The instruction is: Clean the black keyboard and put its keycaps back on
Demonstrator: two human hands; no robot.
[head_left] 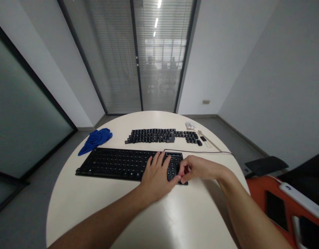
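Observation:
A black keyboard point(112, 164) lies across the table with many of its keycaps off, so the small round key posts show. My left hand point(156, 176) rests on its right half, fingers spread flat and thumb reaching toward the right hand. At the keyboard's right end my right hand point(192, 168) is closed in a pinch over the number-pad area, close to the left thumb. Whatever sits between those fingertips is hidden. Behind the keyboard, loose black keycaps point(151, 136) lie in rows, with a smaller group of keycaps point(192, 137) to their right.
A crumpled blue cloth point(97, 139) lies at the table's left. A small clear plastic bag point(190, 126) and thin tools point(206, 139) are at the back right. The keyboard's cable point(201, 151) runs off rightward. An orange chair seat point(263, 188) holds a phone point(276, 210) and a white power strip point(302, 199).

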